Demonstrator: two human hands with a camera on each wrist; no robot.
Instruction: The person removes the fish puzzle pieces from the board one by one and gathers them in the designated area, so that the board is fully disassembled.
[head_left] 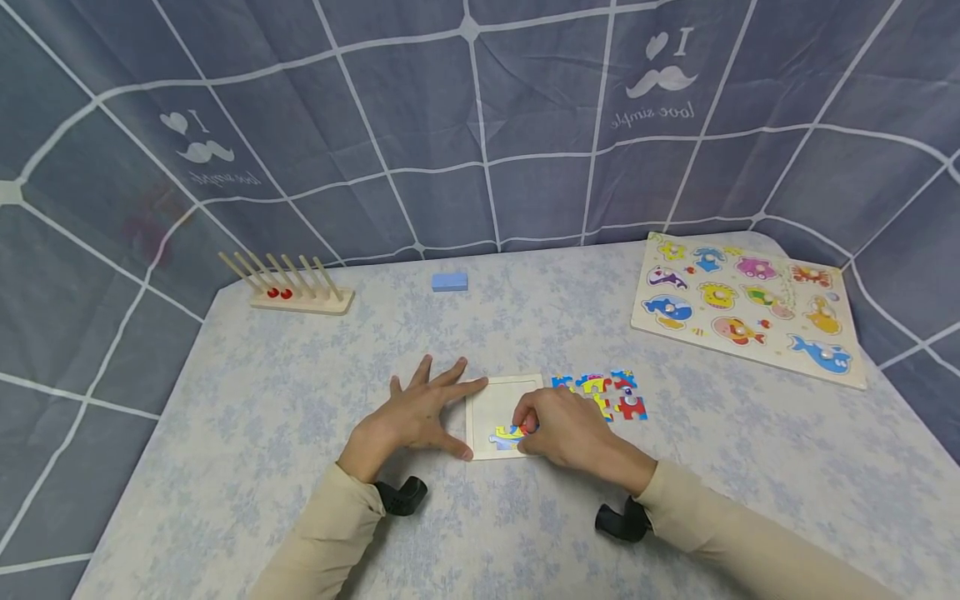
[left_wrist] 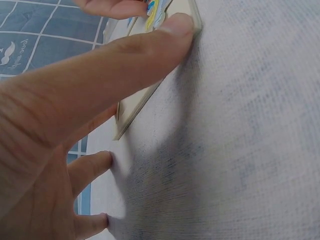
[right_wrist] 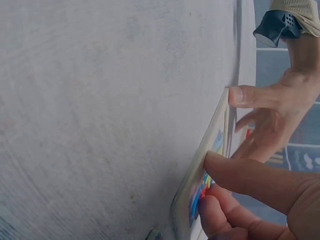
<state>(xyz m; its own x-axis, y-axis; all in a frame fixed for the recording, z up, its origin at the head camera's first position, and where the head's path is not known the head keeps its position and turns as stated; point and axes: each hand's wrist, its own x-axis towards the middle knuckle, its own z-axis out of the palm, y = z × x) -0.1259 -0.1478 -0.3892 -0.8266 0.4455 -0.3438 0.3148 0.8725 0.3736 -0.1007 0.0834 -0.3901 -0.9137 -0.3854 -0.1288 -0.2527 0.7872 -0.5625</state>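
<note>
A small pale wooden puzzle tray point(head_left: 491, 404) lies flat in front of me. My left hand point(head_left: 416, 414) is spread at its left side, with the thumb and a finger touching the frame and other fingertips on the tabletop. Joined blue and yellow jigsaw pieces point(head_left: 501, 438) sit along the tray's bottom edge. There my right hand point(head_left: 573, 429) pinches a red-and-blue jigsaw piece point(right_wrist: 202, 189) between thumb and curled fingers, at the tray's lower right. Several loose jigsaw pieces point(head_left: 630, 406) lie right of the tray, some partly hidden behind the right hand.
A wooden peg stand point(head_left: 300, 302) with red beads stands at the back left. Near the back middle lies a blue block point(head_left: 450, 282). A sea-animal knob puzzle board point(head_left: 697, 333) occupies the back right. A dark grid-patterned cloth point(head_left: 540, 192) hangs behind the table.
</note>
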